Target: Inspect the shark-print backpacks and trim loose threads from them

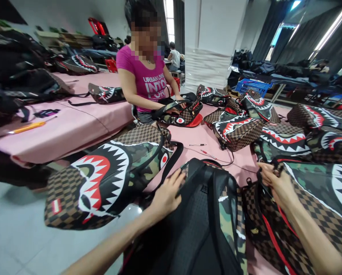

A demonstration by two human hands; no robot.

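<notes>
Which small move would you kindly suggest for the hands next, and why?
Perhaps bring the left hand across to the brown-checkered backpack with red trim: the right hand seems to grip its upper edge alone, while the left rests on the black-padded backpack.

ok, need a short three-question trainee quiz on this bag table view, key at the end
1. Which of the wearer's hands rests on the backpack in the middle foreground?
2. True or false: that backpack lies with its shoulder straps facing down.
3. Fill in the colour: the red pen lies on a ____ tabletop.

Key:
1. The left hand.
2. False; the straps face up.
3. Pink.
</notes>
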